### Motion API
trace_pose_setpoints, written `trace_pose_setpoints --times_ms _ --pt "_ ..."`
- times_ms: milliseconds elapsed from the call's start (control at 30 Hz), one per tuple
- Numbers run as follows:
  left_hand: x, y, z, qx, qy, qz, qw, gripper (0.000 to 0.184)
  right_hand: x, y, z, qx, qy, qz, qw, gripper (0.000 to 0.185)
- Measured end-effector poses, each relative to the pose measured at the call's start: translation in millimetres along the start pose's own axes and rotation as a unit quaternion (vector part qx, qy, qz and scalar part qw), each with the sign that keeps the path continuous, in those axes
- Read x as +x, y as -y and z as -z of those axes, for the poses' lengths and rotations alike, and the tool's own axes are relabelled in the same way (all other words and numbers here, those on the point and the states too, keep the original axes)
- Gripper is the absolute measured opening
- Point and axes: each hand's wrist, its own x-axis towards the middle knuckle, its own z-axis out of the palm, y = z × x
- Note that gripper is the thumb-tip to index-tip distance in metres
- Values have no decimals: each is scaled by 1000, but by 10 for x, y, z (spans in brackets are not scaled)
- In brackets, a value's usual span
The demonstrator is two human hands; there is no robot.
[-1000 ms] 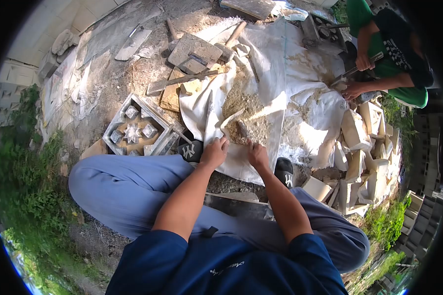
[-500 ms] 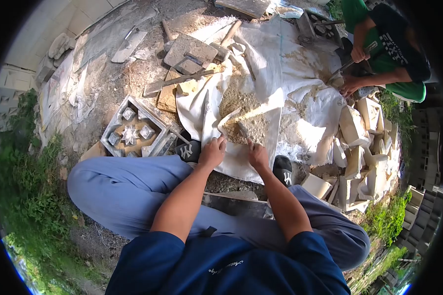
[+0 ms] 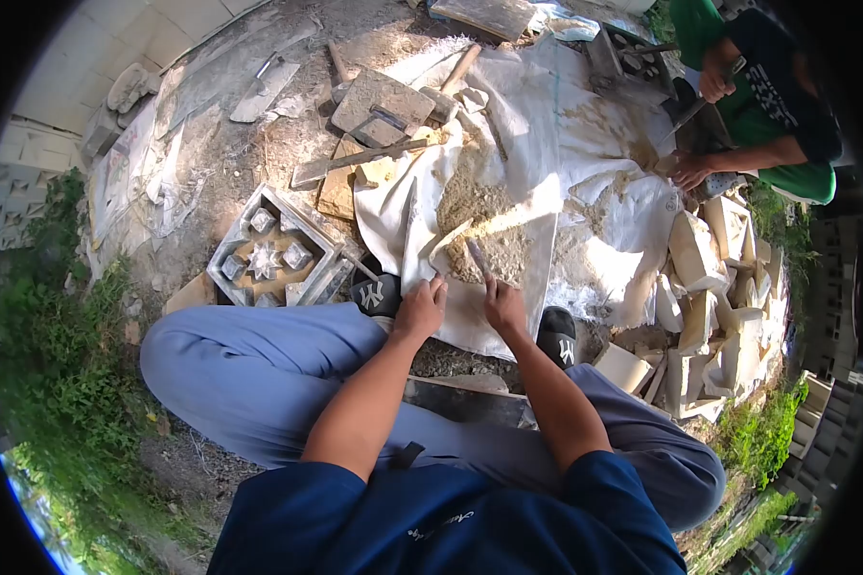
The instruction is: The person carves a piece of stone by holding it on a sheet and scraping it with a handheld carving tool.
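A white sheet (image 3: 527,134) lies in front of me, with a heap of crumbly sandy material (image 3: 475,206) on it. My right hand (image 3: 504,305) is closed on a small narrow trowel (image 3: 478,257), its blade pointing up at the heap's near edge. Left of it, my left hand (image 3: 423,305) is closed at the sheet's near part, fingers curled; what it grips is too small to make out. A dark shoe shows beside each hand.
A star-patterned mould (image 3: 267,257) lies at the left. Beyond are a stone slab (image 3: 382,103), a wooden strip (image 3: 355,161) and a flat trowel (image 3: 264,91). Pale blocks (image 3: 695,254) are piled at the right. A co-worker (image 3: 772,105) holds a tool at upper right.
The small trowel has turned slightly in my right hand, showing its blade differently. My hands have hardly moved. The co-worker's upper hand and tool have shifted.
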Motion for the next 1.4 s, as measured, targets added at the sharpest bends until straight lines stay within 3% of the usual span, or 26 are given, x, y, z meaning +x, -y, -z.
trace_pose_setpoints --times_ms 100,267,400,567,767,833,933,1000,1033,1200,1333,1400 --pt "13 95 -101 -8 -9 -2 1000 40 -41 201 61 65 -31 54 996 57" --pt "74 52 -84 14 -2 -31 999 36 11 78 -76 1 25 -38 999 56" --pt "59 90 -88 28 -4 -69 997 34 -49 106 -29 -4 -11 -5 1000 54" --pt "76 160 -95 12 12 -50 999 34 -119 206 -19 1 -20 38 999 54" --pt "76 31 26 -10 31 -10 999 36 -143 163 -148 -34 12 -41 999 62" --pt "73 0 57 -13 28 -19 999 36 -83 146 -121 -27 10 -27 999 60" --pt "64 47 30 -7 53 41 998 39 -111 151 -39 -1 -40 15 999 58" --pt "99 130 -27 -28 22 -34 999 40 -116 113 -85 12 -61 38 997 57" --pt "100 148 -48 -32 21 -31 999 40 -91 83 -93 27 -90 63 994 56" --pt "118 136 -54 -29 30 7 999 42 -46 93 -43 -57 24 -38 997 64" --pt "114 123 -46 -36 19 -5 999 43 -52 192 43 -60 7 -15 998 64" --pt "92 137 -68 -32 12 0 999 41 -105 251 76 4 -25 23 999 55"
